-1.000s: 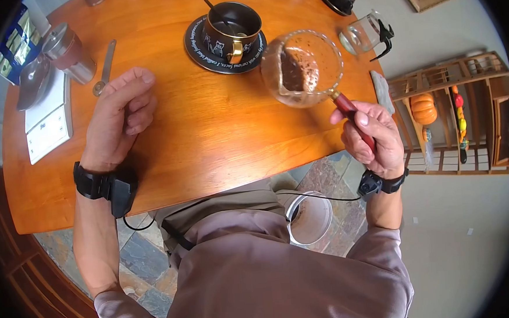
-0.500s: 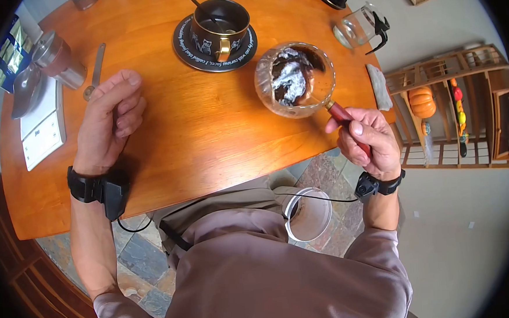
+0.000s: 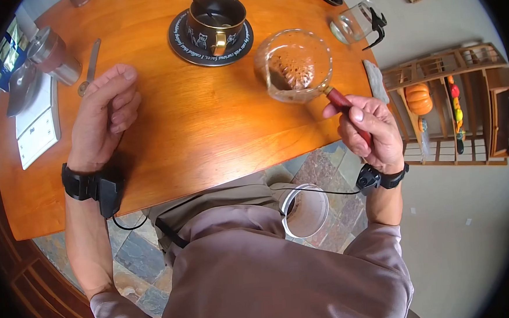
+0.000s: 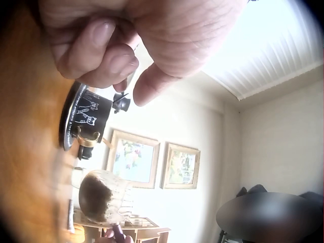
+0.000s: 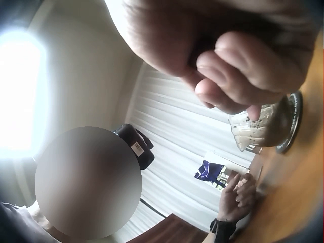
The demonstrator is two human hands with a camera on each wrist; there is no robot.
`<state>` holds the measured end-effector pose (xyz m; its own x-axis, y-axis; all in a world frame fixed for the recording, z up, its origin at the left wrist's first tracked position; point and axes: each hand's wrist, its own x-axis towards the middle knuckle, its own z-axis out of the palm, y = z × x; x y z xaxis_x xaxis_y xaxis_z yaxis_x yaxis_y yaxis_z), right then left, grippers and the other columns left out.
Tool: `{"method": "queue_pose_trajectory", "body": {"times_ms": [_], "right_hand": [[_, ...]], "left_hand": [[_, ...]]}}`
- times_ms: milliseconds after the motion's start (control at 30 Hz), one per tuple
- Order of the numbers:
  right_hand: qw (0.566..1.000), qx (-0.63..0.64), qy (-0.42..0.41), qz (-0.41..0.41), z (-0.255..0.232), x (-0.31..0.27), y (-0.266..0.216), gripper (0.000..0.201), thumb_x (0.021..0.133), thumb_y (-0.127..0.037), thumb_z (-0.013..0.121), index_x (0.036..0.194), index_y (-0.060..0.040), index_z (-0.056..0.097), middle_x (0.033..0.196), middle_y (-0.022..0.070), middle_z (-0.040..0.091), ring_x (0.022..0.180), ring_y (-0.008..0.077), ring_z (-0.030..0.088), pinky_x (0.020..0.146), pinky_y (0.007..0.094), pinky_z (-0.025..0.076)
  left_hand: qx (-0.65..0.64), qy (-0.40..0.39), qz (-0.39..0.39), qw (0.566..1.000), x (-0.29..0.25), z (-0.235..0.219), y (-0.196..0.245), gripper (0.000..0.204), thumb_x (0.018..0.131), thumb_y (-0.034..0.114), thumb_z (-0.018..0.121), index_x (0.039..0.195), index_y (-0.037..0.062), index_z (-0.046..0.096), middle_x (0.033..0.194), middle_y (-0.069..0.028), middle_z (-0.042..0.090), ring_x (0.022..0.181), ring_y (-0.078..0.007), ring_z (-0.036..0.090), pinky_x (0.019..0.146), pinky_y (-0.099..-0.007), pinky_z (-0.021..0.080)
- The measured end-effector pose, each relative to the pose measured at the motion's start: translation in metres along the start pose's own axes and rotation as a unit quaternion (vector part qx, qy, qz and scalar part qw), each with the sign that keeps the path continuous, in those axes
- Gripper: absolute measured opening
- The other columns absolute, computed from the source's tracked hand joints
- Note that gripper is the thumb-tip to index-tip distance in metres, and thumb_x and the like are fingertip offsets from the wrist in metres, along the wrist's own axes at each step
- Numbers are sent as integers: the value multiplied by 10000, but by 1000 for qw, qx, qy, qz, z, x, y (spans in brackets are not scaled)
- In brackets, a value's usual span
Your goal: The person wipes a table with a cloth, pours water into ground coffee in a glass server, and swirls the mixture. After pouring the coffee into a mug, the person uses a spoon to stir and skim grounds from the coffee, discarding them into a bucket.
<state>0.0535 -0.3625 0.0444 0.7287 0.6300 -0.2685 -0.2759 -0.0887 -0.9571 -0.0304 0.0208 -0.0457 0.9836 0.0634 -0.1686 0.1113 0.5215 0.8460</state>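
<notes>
In the head view, my right hand (image 3: 375,129) grips the dark red wooden handle (image 3: 341,102) of a round glass pitcher (image 3: 295,69) with a scalloped rim. The pitcher is raised over the front right of the table. Dark brown liquid lies inside it, with brown specks on its wall; the left wrist view shows the liquid (image 4: 96,197) from the side. My left hand (image 3: 105,113) is over the left side of the table, its fingers loosely curled around nothing. Between them, farther back, a black cup (image 3: 217,20) with a gold handle stands on a black saucer (image 3: 181,50), a spoon inside.
At the left are a metal grinder (image 3: 54,54), a long-handled scoop (image 3: 92,61), a dark dish (image 3: 24,88) and a white scale (image 3: 39,137). A glass carafe (image 3: 351,25) and a grey cloth (image 3: 375,80) lie at the right edge. A white bucket (image 3: 313,211) stands on the floor.
The dark liquid has swirled about inside the pitcher, its bright reflection giving way to brown specks on the glass. The right hand keeps its grip; the left hand stays loosely curled.
</notes>
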Motion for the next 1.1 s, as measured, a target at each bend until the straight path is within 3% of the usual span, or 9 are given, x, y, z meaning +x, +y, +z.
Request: {"method": "queue_pose_trajectory", "body": {"times_ms": [167,200,1000,1100], "right_hand": [[999,-33,38,4,0,-7,-2,362,967,-193,579,1117,134,616,539,-28,508,391,21,339,434,194,257],[999,-40,12,6,-1,-7,-3,362,966,-191,581,1118,136,615,537,-32,494,400,19,346,432,192,247],[998,-48,38,-32,4,3,-12,382,965,-184,595,1162,143,606,502,-28,473,405,15,338,426,187,236],[999,0,15,-38,0,0,-4,379,972,-177,580,1177,141,602,582,27,564,403,18,342,430,180,256]], "left_hand": [[0,-7,3,1000,0,-3,-1,129,986,191,578,894,110,538,652,82,365,492,-8,316,411,-165,222],[4,-11,2,1000,0,-3,-2,130,986,191,578,892,111,537,653,82,365,492,-8,317,412,-165,224],[23,3,-4,1000,-3,0,0,229,981,227,588,798,153,472,647,95,318,510,-13,279,440,-181,198],[31,9,-5,999,-3,3,0,225,978,231,594,800,154,480,645,97,317,511,-12,280,440,-182,197]]}}
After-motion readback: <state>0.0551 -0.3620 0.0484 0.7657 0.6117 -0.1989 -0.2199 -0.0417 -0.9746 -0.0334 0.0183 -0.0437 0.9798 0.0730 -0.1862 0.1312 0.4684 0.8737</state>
